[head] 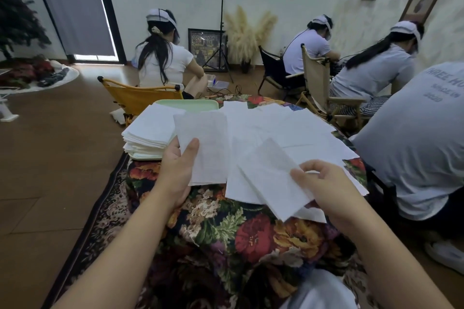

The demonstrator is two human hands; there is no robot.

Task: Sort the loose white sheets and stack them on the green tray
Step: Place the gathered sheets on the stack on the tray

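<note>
Two sheets are up at once: my left hand [175, 170] pinches one sheet [203, 148] beside the stack [148, 130] on the green tray [185, 104], my right hand [324, 188] pinches another sheet [271, 178] over the loose sheets [288, 128] on the bench [226, 233]. With such thin paper, either grip could drag a second sheet along, or my drop could knock the stack askew.

Two bare forearms reach in from bottom edge, no sleeves visible. Left hand [178, 170] and right hand [324, 188] ungloved, no rings, watch or bracelets. Pale fabric fold [319, 291] below right forearm.
</note>
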